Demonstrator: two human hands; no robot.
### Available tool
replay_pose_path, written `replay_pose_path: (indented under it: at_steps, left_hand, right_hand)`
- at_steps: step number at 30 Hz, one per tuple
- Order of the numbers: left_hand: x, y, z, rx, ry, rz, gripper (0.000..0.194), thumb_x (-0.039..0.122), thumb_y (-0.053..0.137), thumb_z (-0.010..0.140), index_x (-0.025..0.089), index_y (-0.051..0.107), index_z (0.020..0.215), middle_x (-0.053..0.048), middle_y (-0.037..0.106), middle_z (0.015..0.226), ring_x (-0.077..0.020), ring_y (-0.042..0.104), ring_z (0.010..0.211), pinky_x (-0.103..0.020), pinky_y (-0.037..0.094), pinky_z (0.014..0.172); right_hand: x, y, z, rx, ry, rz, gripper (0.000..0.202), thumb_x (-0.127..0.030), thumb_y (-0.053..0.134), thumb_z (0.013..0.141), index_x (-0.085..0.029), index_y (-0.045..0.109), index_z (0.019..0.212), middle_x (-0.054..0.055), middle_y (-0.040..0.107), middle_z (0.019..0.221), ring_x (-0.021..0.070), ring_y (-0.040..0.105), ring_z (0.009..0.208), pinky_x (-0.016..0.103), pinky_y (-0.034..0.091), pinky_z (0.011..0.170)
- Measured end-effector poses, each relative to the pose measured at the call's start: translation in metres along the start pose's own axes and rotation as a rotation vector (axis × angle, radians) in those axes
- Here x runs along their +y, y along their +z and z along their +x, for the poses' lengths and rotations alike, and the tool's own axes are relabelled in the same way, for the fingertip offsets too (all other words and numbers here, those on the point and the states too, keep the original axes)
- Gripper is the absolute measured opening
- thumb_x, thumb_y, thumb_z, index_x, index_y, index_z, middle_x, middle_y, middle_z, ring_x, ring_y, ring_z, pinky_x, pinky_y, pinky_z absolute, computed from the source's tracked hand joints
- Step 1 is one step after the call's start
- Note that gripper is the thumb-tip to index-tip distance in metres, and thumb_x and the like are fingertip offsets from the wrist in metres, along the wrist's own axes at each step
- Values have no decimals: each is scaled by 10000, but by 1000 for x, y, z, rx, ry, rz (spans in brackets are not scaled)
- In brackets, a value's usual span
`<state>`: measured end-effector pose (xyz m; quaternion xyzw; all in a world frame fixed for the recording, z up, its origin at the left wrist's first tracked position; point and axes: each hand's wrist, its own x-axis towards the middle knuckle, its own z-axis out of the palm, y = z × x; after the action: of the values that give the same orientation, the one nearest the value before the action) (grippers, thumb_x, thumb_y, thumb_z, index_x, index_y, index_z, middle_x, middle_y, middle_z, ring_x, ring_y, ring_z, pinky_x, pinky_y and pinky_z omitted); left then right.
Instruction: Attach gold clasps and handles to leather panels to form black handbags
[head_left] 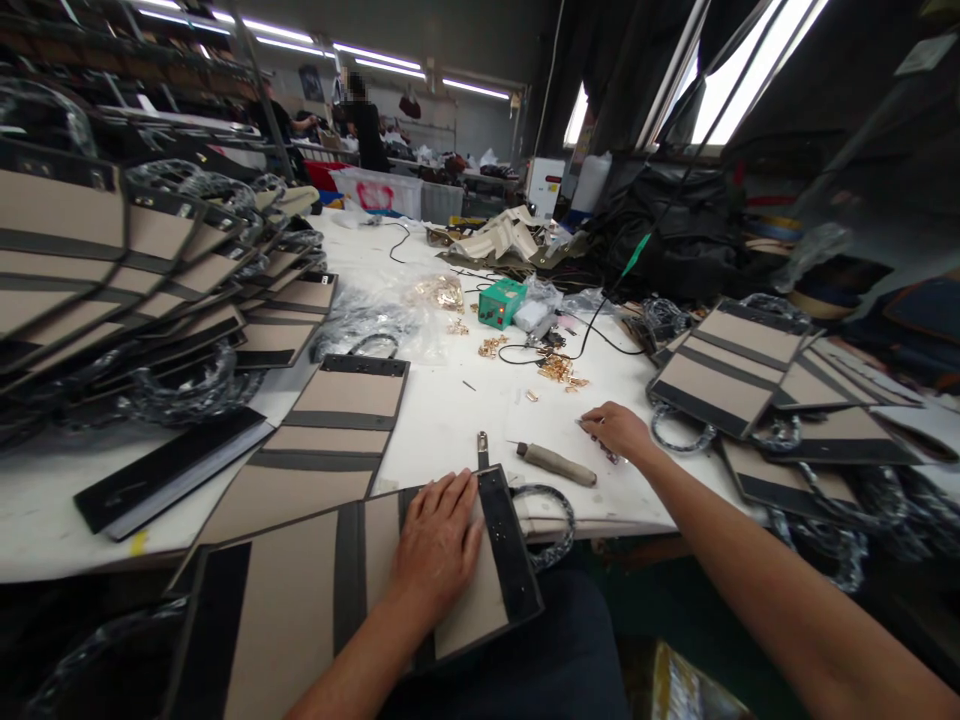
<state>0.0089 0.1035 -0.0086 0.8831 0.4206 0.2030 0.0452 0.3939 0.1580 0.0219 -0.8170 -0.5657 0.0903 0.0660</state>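
My left hand point(439, 540) lies flat, fingers stretched, on a beige bag panel point(292, 590) with dark bands. The panel rests across my lap and the table edge. A strap end with a metal fitting point(482, 445) sticks out beyond its far edge, and a plastic-wrapped ring handle point(555, 525) extends from its right end. My right hand point(619, 432) is at the tabletop with its fingers pinched together over small shiny pieces point(611, 457); what they grip is hidden. Between the hands lies a thin-tipped tool with a wrapped grey-brown handle point(556, 464).
Stacked bag panels stand at left point(60, 220) and right point(727, 365). Another panel point(330, 420) lies beside my left hand. Beyond are gold metal parts point(559, 368), a green control box point(501, 303) with cables, and clear plastic bags point(375, 320). People are in the background.
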Motion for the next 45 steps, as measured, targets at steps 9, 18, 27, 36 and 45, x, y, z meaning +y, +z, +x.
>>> replay_pose_path:
  at_steps: [9, 18, 27, 36, 45]
  left_hand:
    - [1, 0, 0, 41, 7, -6, 477, 272, 522, 958, 180, 548, 1426, -84, 568, 1476, -292, 508, 1357, -494, 400, 1127]
    - [2, -1, -2, 24, -44, -77, 468, 307, 520, 968, 198, 551, 1421, -56, 557, 1491, -273, 487, 1372, -482, 361, 1160]
    - [3, -1, -3, 9, -52, -107, 478, 317, 516, 973, 210, 524, 1438, -57, 536, 1509, -271, 456, 1394, -487, 342, 1173]
    - [4, -3, -4, 5, -64, -144, 475, 320, 504, 977, 208, 520, 1439, -64, 527, 1516, -276, 458, 1385, -500, 344, 1172]
    - [3, -3, -5, -14, -65, -147, 495, 327, 487, 987, 183, 484, 1460, -78, 515, 1524, -280, 437, 1404, -500, 317, 1184]
  right_hand:
    - [-13, -3, 2, -82, 42, -31, 190, -355, 635, 868, -236, 780, 901, 45, 771, 930, 189, 675, 810, 256, 368, 598]
    - [-15, -3, 4, -131, 75, 4, 142, -271, 645, 818, -198, 757, 864, 36, 753, 793, 145, 645, 618, 248, 375, 554]
    - [-3, -9, -7, -47, 14, 55, 220, -254, 580, 862, -214, 729, 1019, 23, 763, 799, 159, 664, 674, 260, 394, 601]
    - [-23, -30, -28, 56, -39, 149, 244, -358, 551, 881, -203, 721, 961, 76, 756, 935, 217, 663, 826, 304, 440, 693]
    - [-158, -1, -92, -407, -508, 553, 206, -315, 556, 891, -224, 733, 946, 9, 718, 868, 169, 629, 777, 282, 472, 743]
